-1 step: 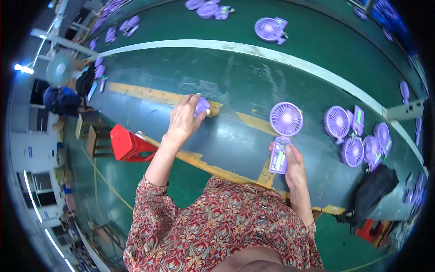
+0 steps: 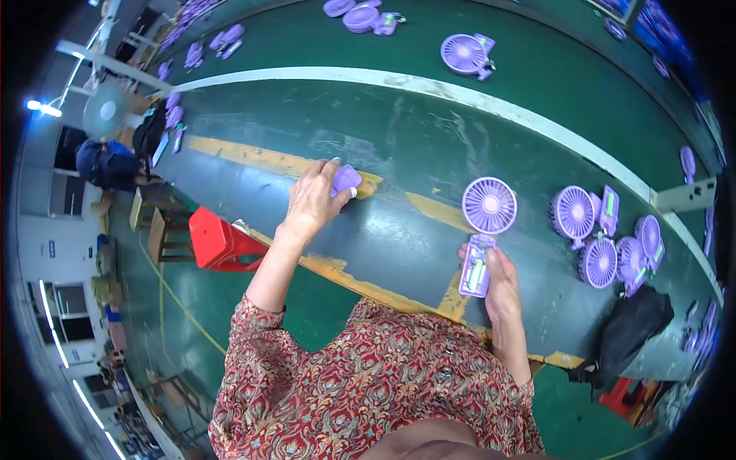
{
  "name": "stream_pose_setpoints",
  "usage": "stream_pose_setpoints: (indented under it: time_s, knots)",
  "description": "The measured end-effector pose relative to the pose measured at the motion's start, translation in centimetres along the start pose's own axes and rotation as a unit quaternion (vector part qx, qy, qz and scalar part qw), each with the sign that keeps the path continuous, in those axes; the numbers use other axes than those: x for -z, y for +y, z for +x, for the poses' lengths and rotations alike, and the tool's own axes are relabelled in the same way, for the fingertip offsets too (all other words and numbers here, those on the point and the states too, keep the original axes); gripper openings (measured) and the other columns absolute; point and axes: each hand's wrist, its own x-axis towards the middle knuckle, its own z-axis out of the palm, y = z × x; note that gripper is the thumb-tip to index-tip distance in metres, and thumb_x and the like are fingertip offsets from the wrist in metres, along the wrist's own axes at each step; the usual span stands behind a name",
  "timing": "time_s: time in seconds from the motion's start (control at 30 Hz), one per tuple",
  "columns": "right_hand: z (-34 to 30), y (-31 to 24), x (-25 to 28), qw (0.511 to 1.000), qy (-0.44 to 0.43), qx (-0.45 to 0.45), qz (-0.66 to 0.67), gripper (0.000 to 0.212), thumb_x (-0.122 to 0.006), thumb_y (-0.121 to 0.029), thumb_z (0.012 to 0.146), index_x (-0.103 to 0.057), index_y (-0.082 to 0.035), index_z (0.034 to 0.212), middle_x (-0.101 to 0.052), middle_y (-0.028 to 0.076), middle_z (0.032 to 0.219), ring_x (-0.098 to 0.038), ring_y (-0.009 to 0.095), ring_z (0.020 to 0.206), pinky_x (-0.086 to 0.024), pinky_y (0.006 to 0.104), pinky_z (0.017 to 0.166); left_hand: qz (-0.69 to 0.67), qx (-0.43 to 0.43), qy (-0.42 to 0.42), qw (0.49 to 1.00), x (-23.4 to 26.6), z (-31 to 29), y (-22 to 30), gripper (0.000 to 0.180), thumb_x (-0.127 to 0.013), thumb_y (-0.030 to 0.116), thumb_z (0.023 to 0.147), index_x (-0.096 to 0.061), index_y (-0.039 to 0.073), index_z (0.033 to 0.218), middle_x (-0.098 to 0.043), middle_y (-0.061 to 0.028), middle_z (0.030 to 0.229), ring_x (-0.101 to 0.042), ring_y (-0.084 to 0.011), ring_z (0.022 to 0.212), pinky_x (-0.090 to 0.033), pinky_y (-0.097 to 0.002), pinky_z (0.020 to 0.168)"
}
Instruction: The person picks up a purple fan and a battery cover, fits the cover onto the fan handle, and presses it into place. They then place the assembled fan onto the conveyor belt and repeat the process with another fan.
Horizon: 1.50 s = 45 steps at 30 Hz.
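From where I stand, the person's left hand [image 2: 308, 203] has its fingers bent over a small, smooth, rounded purple plastic piece [image 2: 347, 178], pinching it between the thumb at its near edge and the fingertips on its far left side; the gap is only as wide as the piece. It is over the worn yellow stripe [image 2: 261, 159] of the long dark green desk [image 2: 383, 249], though I can't tell whether it touches the surface. The right hand [image 2: 503, 291] is closed around the handle of a purple plastic handheld fan with a round slatted head [image 2: 489, 205], thumb along the right side, a fingertip or two peeping out on the left. That handle lies open toward me, showing a green-and-silver cylinder [image 2: 477, 272] inside. Right of it, more purple fans [image 2: 598, 259] sit clustered on the desk, near a crumpled black fabric bag [image 2: 632, 330]. A small blue sign [image 2: 52, 248] hangs on the pale wall at far left, its lettering too small to read.
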Motion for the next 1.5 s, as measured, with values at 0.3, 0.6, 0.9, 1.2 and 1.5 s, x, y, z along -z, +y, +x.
stream_pose_setpoints:
  time_s: [0.3, 0.6, 0.9, 1.2, 1.5]
  knots:
    - [0.6, -0.3, -0.9, 0.998, -0.044, -0.009, 0.035, 0.038, -0.045, -0.021, 0.095, -0.046, 0.007, 0.121, -0.058, 0.019, 0.114, -0.060, 0.025, 0.103, -0.048, 0.0333, 0.090, -0.042, 0.053, -0.075, 0.995, -1.3, 1.5, -1.4, 0.066, -0.069, 0.024, 0.069, -0.045, -0.001, 0.125, -0.056, -0.0249, 0.113, -0.057, -0.0379, 0.101, -0.045, -0.0434, 0.088]
    - [0.8, -0.3, -1.5, 0.997, -0.030, 0.000, 0.068, 0.035, -0.042, -0.020, 0.096, -0.045, 0.004, 0.121, -0.057, 0.019, 0.116, -0.058, 0.024, 0.105, -0.048, 0.0320, 0.091, -0.510, 0.029, -0.010, 0.860, -6.7, -0.2, 5.5, 0.045, -0.061, 0.005, 0.079, -0.037, 0.002, 0.117, -0.054, -0.0098, 0.099, -0.058, -0.0155, 0.093, -0.048, -0.0283, 0.077]
    - [0.5, -0.2, -1.5, 0.996, -0.018, -0.003, 0.084, 0.033, -0.040, -0.020, 0.097, -0.046, 0.004, 0.120, -0.058, 0.017, 0.115, -0.058, 0.023, 0.106, -0.047, 0.0315, 0.091, -0.090, -0.127, -0.089, 0.984, -4.6, -3.5, 8.1, 0.062, -0.075, 0.018, 0.067, -0.045, -0.002, 0.118, -0.050, -0.0198, 0.117, -0.047, -0.0366, 0.110, -0.039, -0.0425, 0.093]
    - [0.5, 0.2, -1.5, 0.997, -0.018, 0.000, 0.074, 0.030, -0.043, -0.020, 0.097, -0.049, -0.001, 0.119, -0.059, 0.004, 0.103, -0.056, 0.009, 0.092, -0.046, 0.0241, 0.084, -0.174, -0.016, -0.203, 0.963, -3.2, -3.6, 11.7, 0.045, -0.066, 0.028, 0.073, -0.049, -0.005, 0.099, -0.064, -0.0216, 0.079, -0.064, -0.0377, 0.071, -0.050, -0.0438, 0.070]
    - [0.2, 0.4, -1.2, 0.997, -0.033, 0.001, 0.075, 0.036, -0.041, -0.018, 0.098, -0.041, -0.001, 0.129, -0.052, 0.006, 0.116, -0.048, 0.011, 0.105, -0.040, 0.0257, 0.093, -0.201, -0.072, -0.226, 0.951, -3.8, -5.4, 14.8, 0.063, -0.062, 0.023, 0.075, -0.035, -0.006, 0.124, -0.063, -0.0225, 0.073, -0.064, -0.0353, 0.059, -0.052, -0.0431, 0.057]
